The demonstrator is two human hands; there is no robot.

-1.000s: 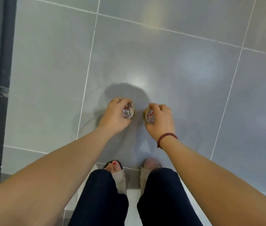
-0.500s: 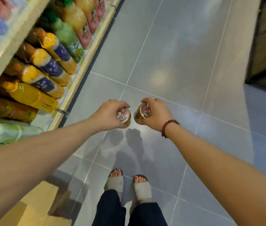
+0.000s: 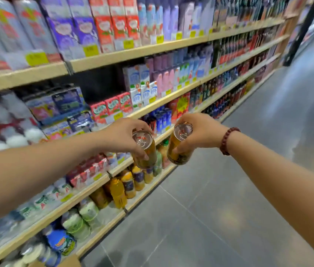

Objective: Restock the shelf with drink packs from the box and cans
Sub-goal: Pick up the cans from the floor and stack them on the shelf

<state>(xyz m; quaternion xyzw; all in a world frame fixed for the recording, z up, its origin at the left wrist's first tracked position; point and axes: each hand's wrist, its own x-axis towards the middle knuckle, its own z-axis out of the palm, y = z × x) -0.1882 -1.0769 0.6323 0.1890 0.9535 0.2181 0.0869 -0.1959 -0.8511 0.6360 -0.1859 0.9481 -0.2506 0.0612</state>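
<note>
Now each hand grips one upright can, left hand (image 3: 122,136) with its can (image 3: 146,150), right hand (image 3: 200,132) with its can (image 3: 178,145); shelf (image 3: 142,110) lies left, nearer the left hand.

Can (image 3: 146,151) per hand (image 3: 122,134), facing shelf (image 3: 113,54)

Both bare forearms reach forward from the lower corners, converging toward the middle. The left hand (image 3: 125,135) is turned palm-down, its fingers curled over the top rim and its thumb down the side of an amber metal drink can with a silver lid (image 3: 145,151), a closed grip. The right hand (image 3: 200,132), with a dark red beaded bracelet (image 3: 228,140) on its wrist, wraps a second amber can (image 3: 179,145) likewise. The knuckles are near, not touching.
</note>
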